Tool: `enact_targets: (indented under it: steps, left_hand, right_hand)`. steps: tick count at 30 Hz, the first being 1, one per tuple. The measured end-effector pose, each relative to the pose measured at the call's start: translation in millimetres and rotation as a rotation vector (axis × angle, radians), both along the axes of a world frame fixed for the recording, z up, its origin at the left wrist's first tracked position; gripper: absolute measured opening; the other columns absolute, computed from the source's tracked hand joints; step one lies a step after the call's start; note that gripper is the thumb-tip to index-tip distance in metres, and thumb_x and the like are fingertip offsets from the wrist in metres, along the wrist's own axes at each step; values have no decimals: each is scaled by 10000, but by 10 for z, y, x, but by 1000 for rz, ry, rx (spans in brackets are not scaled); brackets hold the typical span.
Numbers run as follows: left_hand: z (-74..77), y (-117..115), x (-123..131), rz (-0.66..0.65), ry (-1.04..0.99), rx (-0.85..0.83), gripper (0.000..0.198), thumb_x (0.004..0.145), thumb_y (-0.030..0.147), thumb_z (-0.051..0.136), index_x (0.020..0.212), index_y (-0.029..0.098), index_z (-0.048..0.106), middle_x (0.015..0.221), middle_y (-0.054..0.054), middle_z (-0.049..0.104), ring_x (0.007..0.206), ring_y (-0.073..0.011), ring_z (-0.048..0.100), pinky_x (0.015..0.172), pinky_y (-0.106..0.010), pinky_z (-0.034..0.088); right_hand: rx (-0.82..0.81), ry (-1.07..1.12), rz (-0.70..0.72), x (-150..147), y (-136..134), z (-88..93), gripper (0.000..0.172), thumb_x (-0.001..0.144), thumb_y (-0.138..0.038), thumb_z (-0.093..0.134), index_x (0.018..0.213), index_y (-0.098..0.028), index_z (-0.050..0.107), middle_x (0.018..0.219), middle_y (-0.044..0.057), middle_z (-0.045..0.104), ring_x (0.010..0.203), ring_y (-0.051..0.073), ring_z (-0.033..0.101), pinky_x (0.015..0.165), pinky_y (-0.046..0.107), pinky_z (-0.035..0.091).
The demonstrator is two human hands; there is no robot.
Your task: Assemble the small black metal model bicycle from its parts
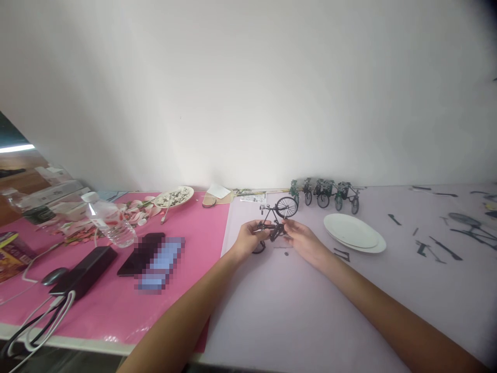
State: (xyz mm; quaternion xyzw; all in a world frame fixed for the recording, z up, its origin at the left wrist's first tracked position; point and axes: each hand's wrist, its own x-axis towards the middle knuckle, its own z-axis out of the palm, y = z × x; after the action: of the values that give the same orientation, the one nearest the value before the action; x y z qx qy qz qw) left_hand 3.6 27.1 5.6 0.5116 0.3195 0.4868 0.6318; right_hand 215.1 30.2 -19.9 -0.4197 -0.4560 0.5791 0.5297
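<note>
A small black model bicycle (286, 207) is held tilted between my two hands, over the pale part of the table. One spoked wheel points up and away from me; the other wheel shows low by my left wrist. My left hand (250, 238) has its fingers closed on the frame from the left. From the right, my right hand (301, 235) pinches the frame near its middle. Fingers hide part of the frame. Beneath the hands lie a thin rod (282, 247) and a tiny dark round piece (286, 254).
Several model bicycles (324, 194) stand along the wall. White plates (355, 233) lie to the right, with a black bracket-like part (341, 254) and loose dark parts (442, 248) around. Leftward on pink are a water bottle (108, 220), phones, a power strip (83, 272) and cables.
</note>
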Motion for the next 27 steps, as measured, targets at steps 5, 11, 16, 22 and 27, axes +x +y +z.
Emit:
enact_targets:
  steps: [5,11,16,22,27]
  left_hand:
    - [-23,5,-10,-5,-8,-11,469,722,373,893,1078,128,712,1046,-131,765,823,-178,704,862,-339,547]
    - [-18,3,-12,-17,-20,-10,459,724,370,896,1066,124,712,1003,-123,767,792,-174,702,843,-333,543]
    - [1,-8,-8,-16,-30,-17,482,708,379,908,1057,116,706,998,-123,765,789,-168,694,835,-328,548]
    - [-35,19,-14,-4,-13,-9,502,712,400,904,1081,120,710,1027,-133,764,841,-192,708,882,-359,554]
    - [-41,23,-7,13,-38,-27,493,721,394,901,1082,122,704,996,-125,764,808,-178,712,879,-360,558]
  right_hand:
    - [17,-35,-27,-1,-22,30,520,684,-554,898,1089,-264,750,1107,68,738,981,232,680,780,337,528]
    - [37,-81,-22,4,-52,64,532,697,-570,887,1101,-245,770,1099,80,745,963,230,674,777,339,522]
    - [16,-74,-4,16,-49,32,478,707,-577,884,1030,-245,769,1059,60,750,966,221,674,809,331,516]
    - [45,-92,-7,-1,-49,55,459,738,-581,857,1023,-242,738,1115,67,739,1016,235,674,807,324,523]
    - [89,-152,-72,-26,-88,97,422,766,-581,829,1005,-242,752,1133,70,751,1043,251,673,811,333,519]
